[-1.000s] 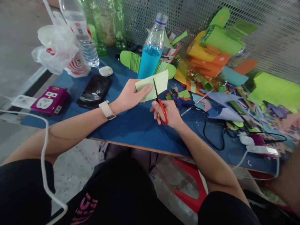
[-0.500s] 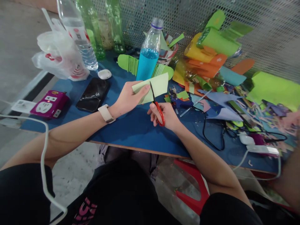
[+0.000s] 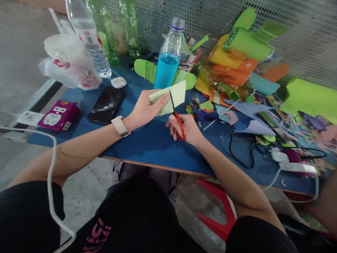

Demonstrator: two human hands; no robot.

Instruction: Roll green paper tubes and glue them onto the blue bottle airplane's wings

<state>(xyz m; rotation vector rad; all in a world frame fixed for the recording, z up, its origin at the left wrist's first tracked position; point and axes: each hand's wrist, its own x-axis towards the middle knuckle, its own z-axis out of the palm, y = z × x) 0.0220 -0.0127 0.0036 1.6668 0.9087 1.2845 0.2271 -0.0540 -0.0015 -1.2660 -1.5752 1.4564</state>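
Observation:
My left hand (image 3: 150,106) pinches a piece of pale green paper (image 3: 178,94) by its left part, thumb on top. In my right hand (image 3: 186,129) is a pair of red-handled scissors (image 3: 179,125), with its dark blade lying across the paper just right of my left thumb. Whether the blades are parted is hard to see. Just behind the paper stands a clear bottle of blue liquid (image 3: 166,72), uncapped. Green paper pieces with a pleated middle (image 3: 143,69) show on both sides of this bottle.
Left on the blue table (image 3: 147,147) are a black phone (image 3: 105,105), a white earbud case (image 3: 118,82), a purple power socket (image 3: 58,116), a bagged cup (image 3: 71,63) and a water bottle (image 3: 92,45). Paper scraps (image 3: 297,123), cables and paper-covered bottles (image 3: 244,44) crowd the right.
The paper's right edge has shifted slightly left, nearer the scissors. Both hands keep their holds, and the whole view has moved a little.

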